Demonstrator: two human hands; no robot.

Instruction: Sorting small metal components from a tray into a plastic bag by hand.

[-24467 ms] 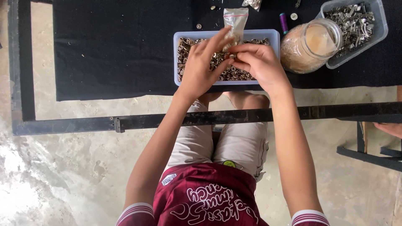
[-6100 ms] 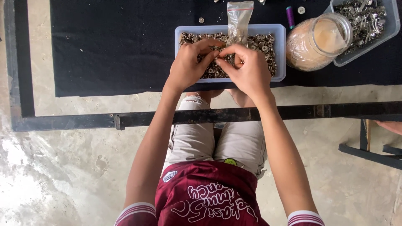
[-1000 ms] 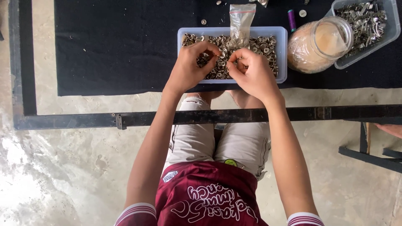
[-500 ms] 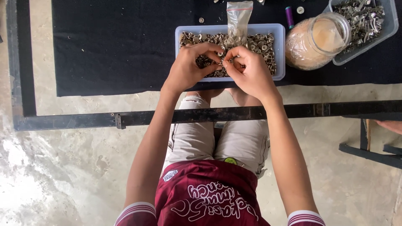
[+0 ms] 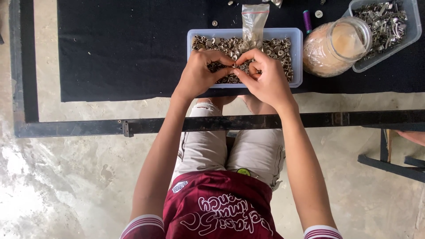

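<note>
A pale rectangular plastic tray point(image 5: 298, 53) on a black mat holds several small round metal snap parts point(image 5: 276, 48). My left hand point(image 5: 199, 73) and my right hand point(image 5: 263, 79) meet over the tray's middle, fingertips pinched together on a small metal part point(image 5: 232, 67). A small clear plastic bag point(image 5: 253, 22) stands upright at the tray's far side, just beyond my fingers.
A glass jar point(image 5: 334, 44) with pale contents lies tilted to the right of the tray. Behind it stands a second clear tub of metal pieces point(image 5: 387, 22). A purple thread spool point(image 5: 307, 20) and loose parts lie on the black mat point(image 5: 119, 48). A dark metal frame bar point(image 5: 88, 127) crosses below.
My fingertips have drawn closer together over the tray's middle. The bag, the jar and the tubs have stayed where they were.
</note>
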